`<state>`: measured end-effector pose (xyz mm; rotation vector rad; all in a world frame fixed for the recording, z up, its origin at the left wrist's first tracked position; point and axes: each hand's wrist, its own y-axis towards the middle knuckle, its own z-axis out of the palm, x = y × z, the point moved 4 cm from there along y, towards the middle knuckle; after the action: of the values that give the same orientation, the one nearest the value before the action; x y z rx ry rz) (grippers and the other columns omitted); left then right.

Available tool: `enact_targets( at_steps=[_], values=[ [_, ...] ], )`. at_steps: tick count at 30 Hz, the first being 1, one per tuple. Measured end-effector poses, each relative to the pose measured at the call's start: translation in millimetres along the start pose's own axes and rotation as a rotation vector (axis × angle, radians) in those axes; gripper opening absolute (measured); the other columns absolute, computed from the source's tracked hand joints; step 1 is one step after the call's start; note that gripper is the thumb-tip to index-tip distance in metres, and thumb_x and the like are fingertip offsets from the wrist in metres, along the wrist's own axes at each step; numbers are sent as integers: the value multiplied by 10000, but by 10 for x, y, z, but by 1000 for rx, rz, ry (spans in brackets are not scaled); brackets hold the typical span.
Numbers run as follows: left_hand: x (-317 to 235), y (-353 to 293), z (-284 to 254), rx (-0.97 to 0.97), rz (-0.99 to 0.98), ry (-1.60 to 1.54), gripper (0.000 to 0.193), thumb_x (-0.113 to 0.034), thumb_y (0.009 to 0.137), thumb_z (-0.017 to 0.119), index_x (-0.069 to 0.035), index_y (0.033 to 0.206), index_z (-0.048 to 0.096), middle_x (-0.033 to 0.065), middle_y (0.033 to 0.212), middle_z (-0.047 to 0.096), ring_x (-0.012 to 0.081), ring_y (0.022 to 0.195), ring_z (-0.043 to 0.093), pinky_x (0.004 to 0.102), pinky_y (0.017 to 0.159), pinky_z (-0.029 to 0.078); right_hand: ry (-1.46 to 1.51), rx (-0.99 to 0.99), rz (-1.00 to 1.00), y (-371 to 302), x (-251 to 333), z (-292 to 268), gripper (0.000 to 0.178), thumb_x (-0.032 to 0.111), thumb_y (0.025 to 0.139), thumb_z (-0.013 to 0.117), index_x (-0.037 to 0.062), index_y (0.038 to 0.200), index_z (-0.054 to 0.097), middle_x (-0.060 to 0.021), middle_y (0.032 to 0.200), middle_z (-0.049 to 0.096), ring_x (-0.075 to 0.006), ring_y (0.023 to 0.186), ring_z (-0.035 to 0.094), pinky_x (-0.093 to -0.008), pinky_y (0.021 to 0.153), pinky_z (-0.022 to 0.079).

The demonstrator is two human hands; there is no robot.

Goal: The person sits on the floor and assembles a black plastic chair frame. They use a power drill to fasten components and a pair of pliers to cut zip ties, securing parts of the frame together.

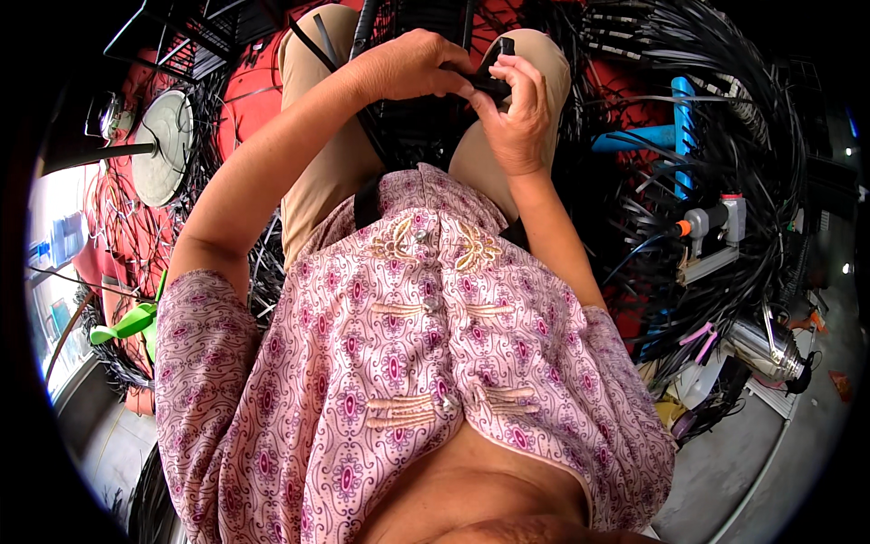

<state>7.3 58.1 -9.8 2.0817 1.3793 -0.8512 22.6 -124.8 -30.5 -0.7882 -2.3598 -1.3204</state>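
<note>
Both hands meet at the right knee of the beige trousers (pixel 331 181). There, above the trousers, is the black piece (pixel 494 84). The left hand (pixel 421 65) reaches across the trousers, its fingers narrow around the piece's near side. The right hand (pixel 518 118) pinches it between thumb and bent fingers. Finer detail of the piece is too dark to tell.

Right of the trousers are a heap of black strips (pixel 716 36), a blue pipe (pixel 683 136) and a grey tool (pixel 716 222) with an orange fitting; farther right of them is a metal flask (pixel 766 349). Left of the trousers are a grey disc (pixel 163 150) and a green scoop (pixel 125 324).
</note>
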Motion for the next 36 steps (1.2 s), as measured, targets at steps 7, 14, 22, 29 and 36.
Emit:
enact_targets(
  at_steps=[7, 14, 22, 29, 36],
  values=[
    [-61, -34, 69, -94, 159, 147, 213, -222, 922, 704, -26, 1001, 681, 144, 834, 663, 301, 724, 673, 378, 654, 532, -22, 60, -14, -31, 32, -32, 337, 126, 815, 793, 84, 1109, 633, -146, 1302, 590, -347, 1256, 558, -441, 1047, 458],
    [-264, -42, -23, -168, 91, 144, 234, -230, 901, 689, -15, 994, 705, 187, 913, 692, 391, 858, 683, 447, 732, 544, -72, 39, -110, 181, 66, -75, 343, 197, 793, 815, 56, 1055, 644, -124, 1255, 588, -334, 1252, 541, -457, 1068, 443],
    [-1071, 387, -950, -233, 163, 141, 189, -101, 919, 640, 47, 1024, 694, 172, 780, 667, 217, 695, 666, 341, 672, 529, -62, -174, -255, 1099, 293, -559, 363, 203, 801, 786, 43, 1092, 640, -122, 1147, 617, -352, 1215, 551, -476, 1050, 444],
    [-1259, 486, -1210, -218, 108, 63, 187, -107, 944, 586, 52, 894, 671, 114, 631, 596, 153, 497, 549, 325, 509, 433, -190, -226, -483, 1473, 350, -693, 385, 386, 786, 757, 56, 931, 624, -86, 925, 610, -285, 979, 618, -412, 858, 520],
    [-1112, 553, -1143, -219, -79, -27, 152, -97, 936, 630, 43, 881, 649, 48, 638, 611, 94, 524, 566, 265, 505, 458, -257, -3, -433, 1576, 248, -627, 443, 508, 775, 721, 80, 762, 606, -57, 803, 603, -247, 889, 594, -402, 813, 440]
  ],
)
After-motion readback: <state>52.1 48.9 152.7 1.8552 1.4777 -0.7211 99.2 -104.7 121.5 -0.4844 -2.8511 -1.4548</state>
